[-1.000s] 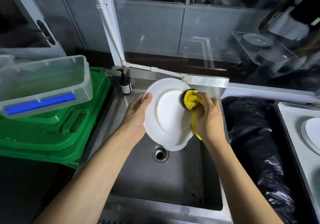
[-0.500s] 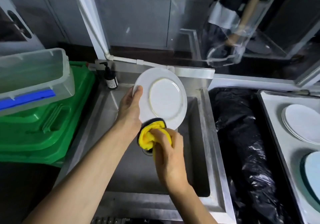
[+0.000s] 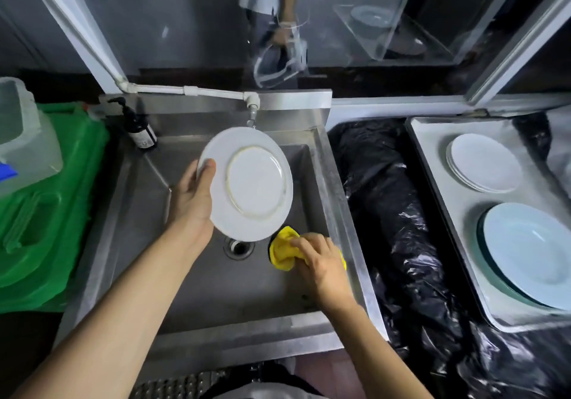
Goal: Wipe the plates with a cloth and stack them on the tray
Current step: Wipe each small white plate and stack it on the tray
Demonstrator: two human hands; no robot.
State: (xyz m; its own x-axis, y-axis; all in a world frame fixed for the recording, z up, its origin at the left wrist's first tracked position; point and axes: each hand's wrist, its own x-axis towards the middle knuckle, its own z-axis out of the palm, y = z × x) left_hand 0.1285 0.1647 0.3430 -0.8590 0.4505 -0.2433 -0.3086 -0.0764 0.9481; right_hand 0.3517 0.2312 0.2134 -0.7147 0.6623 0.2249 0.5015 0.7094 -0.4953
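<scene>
My left hand (image 3: pixel 193 196) grips a white plate (image 3: pixel 250 182) by its left rim, thumb on the underside, which faces me, above the steel sink (image 3: pixel 191 278). My right hand (image 3: pixel 321 259) clutches a bunched yellow cloth (image 3: pixel 282 251) just below the plate's lower right edge, apart from the plate. On the right lies a white tray (image 3: pixel 438 176) carrying a small stack of white plates (image 3: pixel 483 162) at the back and larger pale blue plates (image 3: pixel 528 253) in front.
A tap (image 3: pixel 251 111) hangs over the sink's back edge, with a dark soap pump bottle (image 3: pixel 139 129) at the left corner. Green bins (image 3: pixel 46 210) and a clear tub (image 3: pixel 21 139) stand left. A black plastic bag (image 3: pixel 392 228) fills the gap between sink and tray.
My right hand has carried the cloth from the plate's right rim, round its bottom edge, to the lower right, off the plate. The view has swung right, bringing the tray in.
</scene>
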